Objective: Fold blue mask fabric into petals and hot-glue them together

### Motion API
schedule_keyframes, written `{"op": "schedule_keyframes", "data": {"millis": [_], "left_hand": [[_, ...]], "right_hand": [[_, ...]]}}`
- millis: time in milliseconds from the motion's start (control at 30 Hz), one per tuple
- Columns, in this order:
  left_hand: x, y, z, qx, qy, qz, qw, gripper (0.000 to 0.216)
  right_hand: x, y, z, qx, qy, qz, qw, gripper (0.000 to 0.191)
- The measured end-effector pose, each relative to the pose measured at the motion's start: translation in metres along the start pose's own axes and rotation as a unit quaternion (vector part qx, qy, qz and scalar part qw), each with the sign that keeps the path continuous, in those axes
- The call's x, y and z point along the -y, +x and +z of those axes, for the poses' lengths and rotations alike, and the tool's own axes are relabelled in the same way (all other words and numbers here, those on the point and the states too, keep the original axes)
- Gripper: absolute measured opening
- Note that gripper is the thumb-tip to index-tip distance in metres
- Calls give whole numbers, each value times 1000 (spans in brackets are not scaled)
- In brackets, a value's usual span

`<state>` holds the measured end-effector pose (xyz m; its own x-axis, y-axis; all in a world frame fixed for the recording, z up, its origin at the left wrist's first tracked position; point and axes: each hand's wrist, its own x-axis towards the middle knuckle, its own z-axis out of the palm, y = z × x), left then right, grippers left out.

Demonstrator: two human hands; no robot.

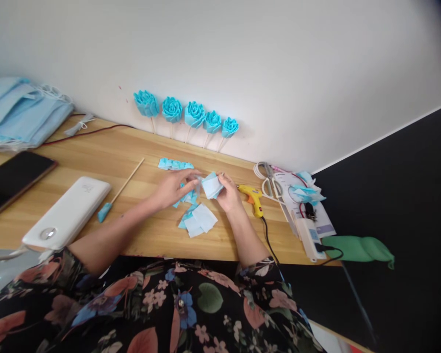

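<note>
My right hand (228,194) grips a small stack of pale blue and white fabric squares (212,186) between thumb and fingers. My left hand (177,188) is just left of the stack, its thumb and fingertips closed round a thin, blurred piece of pale fabric (198,184). Beneath the left fingers lie crumpled blue folded pieces (188,194), partly hidden. Closer to my body, more pale squares (201,219) rest in a loose pile on the wooden table (132,240). A row of folded blue pieces (175,164) sits beyond my left hand.
Several blue fabric roses (195,114) on sticks lean against the wall. Left are face masks (18,110), a phone (16,181), a white power bank (68,212) and a stick with a blue tip (127,181). Right are a yellow glue gun (253,198), scissors (271,184) and a power strip (310,238).
</note>
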<state>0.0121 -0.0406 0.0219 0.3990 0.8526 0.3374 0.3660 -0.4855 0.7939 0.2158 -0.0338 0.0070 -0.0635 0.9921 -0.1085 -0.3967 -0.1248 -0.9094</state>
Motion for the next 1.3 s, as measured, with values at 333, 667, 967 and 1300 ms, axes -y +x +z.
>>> {"op": "schedule_keyframes", "data": {"millis": [333,667,967,1300], "left_hand": [[-1,-1,-2,47,-98,-6,994,40],[4,1,2,27,-139,-65,988,29],[-6,4,-6,-48,-188,-134,972,22],[-10,-1,-17,3,-264,-116,958,25]], "right_hand": [[-1,-3,4,28,-39,15,999,38],[-1,-8,3,72,-77,12,994,34],[9,0,-13,44,-62,-117,990,34],[16,9,-25,-66,83,-145,984,24]]}}
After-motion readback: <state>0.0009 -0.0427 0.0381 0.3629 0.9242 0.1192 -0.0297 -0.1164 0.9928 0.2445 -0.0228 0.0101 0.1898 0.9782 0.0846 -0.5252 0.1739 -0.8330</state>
